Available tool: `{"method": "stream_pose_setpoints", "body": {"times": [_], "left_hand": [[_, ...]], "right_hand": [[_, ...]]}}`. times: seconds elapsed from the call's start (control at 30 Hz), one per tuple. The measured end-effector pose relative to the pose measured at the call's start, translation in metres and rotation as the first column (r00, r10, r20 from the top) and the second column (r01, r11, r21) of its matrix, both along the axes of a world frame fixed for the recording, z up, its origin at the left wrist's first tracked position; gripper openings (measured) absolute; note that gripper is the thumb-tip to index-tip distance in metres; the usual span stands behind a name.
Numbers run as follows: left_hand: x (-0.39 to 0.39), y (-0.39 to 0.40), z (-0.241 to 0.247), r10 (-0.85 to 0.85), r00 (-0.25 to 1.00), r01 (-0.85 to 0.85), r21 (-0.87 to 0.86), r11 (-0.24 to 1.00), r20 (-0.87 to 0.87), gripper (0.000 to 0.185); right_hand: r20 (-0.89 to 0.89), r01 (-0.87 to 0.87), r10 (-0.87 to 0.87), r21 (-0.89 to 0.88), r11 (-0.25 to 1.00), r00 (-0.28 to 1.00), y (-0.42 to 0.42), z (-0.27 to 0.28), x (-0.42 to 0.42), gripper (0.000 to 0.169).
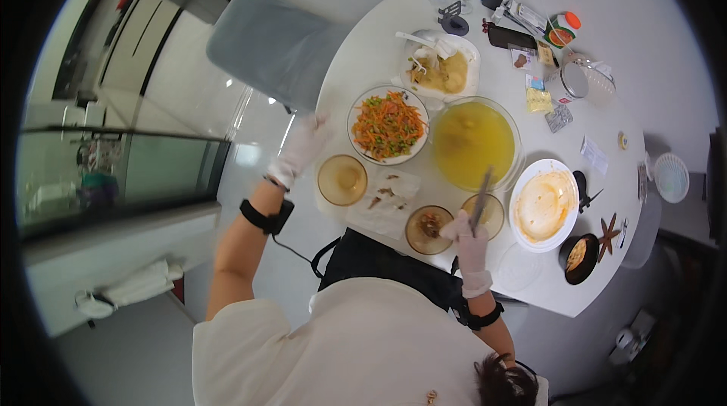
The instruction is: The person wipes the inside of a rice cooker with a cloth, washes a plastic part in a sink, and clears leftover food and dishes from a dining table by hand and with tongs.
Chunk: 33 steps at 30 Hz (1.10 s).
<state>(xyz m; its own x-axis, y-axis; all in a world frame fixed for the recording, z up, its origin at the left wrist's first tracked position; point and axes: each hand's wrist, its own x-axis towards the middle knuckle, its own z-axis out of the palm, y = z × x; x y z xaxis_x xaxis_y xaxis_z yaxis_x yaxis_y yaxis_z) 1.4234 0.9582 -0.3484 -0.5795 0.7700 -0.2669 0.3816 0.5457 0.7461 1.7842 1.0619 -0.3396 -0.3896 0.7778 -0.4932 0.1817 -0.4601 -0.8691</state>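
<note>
My right hand (470,238), in a thin white glove, grips a pair of dark chopsticks (481,201) that point up towards a large glass bowl of yellow broth (471,142). Beneath that hand sits an amber glass bowl (489,215), partly covered by it. Just left of it is a second amber bowl (430,229) with brown food scraps inside. My left hand (304,142), also gloved and blurred, is over the table's left edge, near a plate of shredded carrot and green peas (388,125) and a third amber bowl (342,180). Its fingers are too blurred to read.
Scraps lie on a white tissue (386,201). A square dish of leftovers (440,65) holds a white spoon. At right are a sauce-stained white bowl (543,205) and a small black bowl (579,258). Packets, a phone (511,38) and a tin (566,82) stand farther back. A grey chair (272,48) is left.
</note>
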Motion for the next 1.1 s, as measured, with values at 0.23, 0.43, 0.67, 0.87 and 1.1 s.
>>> {"method": "stream_pose_setpoints", "body": {"times": [0.23,0.43,0.67,0.87,1.1], "left_hand": [[0.002,-0.056,-0.079,-0.047,0.884,0.219,-0.323,0.921,0.464,0.041],[-0.004,-0.065,-0.089,-0.206,0.852,0.314,-0.156,0.936,0.481,0.035],[0.095,0.011,-0.007,-0.594,0.672,0.594,0.159,0.789,0.442,0.04],[0.17,0.04,-0.056,-0.616,0.675,0.521,0.329,0.787,0.405,0.047],[0.17,0.02,-0.109,-0.547,0.672,0.726,-0.3,0.619,0.5,0.035]], "right_hand": [[0.08,0.118,-0.121,0.037,0.992,0.989,-0.048,-0.029,-0.078,0.033],[0.236,0.094,-0.137,0.187,0.978,0.962,-0.072,-0.026,-0.089,0.023],[0.4,0.185,-0.308,0.316,0.93,0.863,-0.104,-0.035,-0.047,0.029],[0.304,0.467,-0.599,0.407,0.785,0.741,-0.061,-0.034,0.032,0.027],[0.301,0.551,-0.626,0.301,0.778,0.72,-0.029,-0.091,0.059,0.037]]}}
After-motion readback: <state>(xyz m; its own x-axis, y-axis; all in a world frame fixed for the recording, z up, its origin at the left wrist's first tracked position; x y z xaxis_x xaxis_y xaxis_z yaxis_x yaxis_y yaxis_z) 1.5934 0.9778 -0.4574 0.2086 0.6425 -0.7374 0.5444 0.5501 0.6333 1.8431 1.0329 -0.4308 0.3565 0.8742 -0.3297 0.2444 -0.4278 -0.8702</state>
